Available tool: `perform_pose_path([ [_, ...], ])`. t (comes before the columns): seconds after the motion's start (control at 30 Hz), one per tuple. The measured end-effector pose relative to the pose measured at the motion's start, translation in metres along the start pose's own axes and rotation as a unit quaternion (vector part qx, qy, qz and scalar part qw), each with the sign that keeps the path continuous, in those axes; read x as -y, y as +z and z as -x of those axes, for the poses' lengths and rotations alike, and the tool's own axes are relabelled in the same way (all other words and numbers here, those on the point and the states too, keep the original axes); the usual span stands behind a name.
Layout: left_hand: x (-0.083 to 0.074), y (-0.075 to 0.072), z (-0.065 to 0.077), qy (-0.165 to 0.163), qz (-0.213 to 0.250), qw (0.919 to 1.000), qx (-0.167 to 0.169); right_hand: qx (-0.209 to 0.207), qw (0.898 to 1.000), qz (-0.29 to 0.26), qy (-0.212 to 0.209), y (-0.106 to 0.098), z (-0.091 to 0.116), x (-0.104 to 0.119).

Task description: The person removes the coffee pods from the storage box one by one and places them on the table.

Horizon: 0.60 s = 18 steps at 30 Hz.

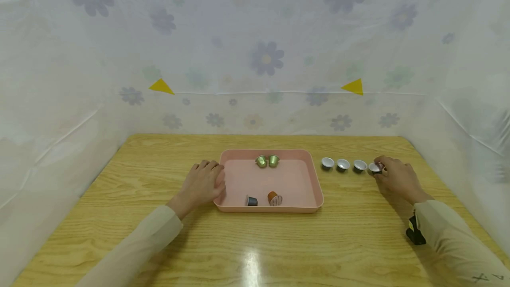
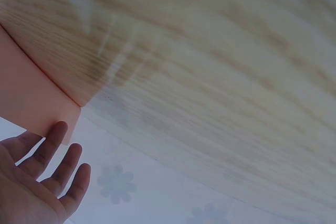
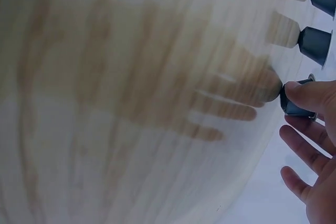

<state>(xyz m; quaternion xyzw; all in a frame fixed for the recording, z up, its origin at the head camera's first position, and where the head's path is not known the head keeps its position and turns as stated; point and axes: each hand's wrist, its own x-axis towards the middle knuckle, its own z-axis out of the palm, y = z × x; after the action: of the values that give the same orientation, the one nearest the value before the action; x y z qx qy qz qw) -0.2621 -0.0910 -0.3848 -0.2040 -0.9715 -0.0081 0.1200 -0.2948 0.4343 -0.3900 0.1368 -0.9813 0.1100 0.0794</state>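
Observation:
A pink tray [image 1: 268, 209] sits on the table. At its left side my left hand [image 1: 204, 182] holds the rim, thumb inside the wall and fingertips [image 2: 62, 126] outside it. Two green capsules [image 1: 273, 160] lie at the tray's far side. Nearer its front edge are a dark capsule [image 1: 252, 200] and an orange-brown one [image 1: 275, 198]. To the right of the tray, coffee capsules with dark bodies stand lid-up in a row. My right hand [image 1: 398, 178] pinches the rightmost dark capsule [image 3: 298, 99] between thumb and fingers, low at the tabletop.
Three more dark capsules with silver lids [image 1: 327, 162] stand between the tray and my right hand. The wooden table [image 1: 167, 251] is enclosed by white flowered sheeting [image 1: 247, 114] at the back and sides. A small black object [image 1: 416, 230] is at my right sleeve.

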Motion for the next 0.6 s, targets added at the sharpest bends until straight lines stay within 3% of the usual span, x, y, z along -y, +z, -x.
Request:
perform_pose_path([
  [0.3,0.0002,0.0001,0.0000,0.003,0.001,1.0000,-0.003,0.011,0.999,-0.036,0.013,0.0025,-0.0025,-0.0065],
  [0.6,0.0003,0.0002,-0.0001,-0.001,0.003,1.0000,0.002,0.020,0.999,-0.032,0.015,0.0059,-0.0043,-0.0099],
])
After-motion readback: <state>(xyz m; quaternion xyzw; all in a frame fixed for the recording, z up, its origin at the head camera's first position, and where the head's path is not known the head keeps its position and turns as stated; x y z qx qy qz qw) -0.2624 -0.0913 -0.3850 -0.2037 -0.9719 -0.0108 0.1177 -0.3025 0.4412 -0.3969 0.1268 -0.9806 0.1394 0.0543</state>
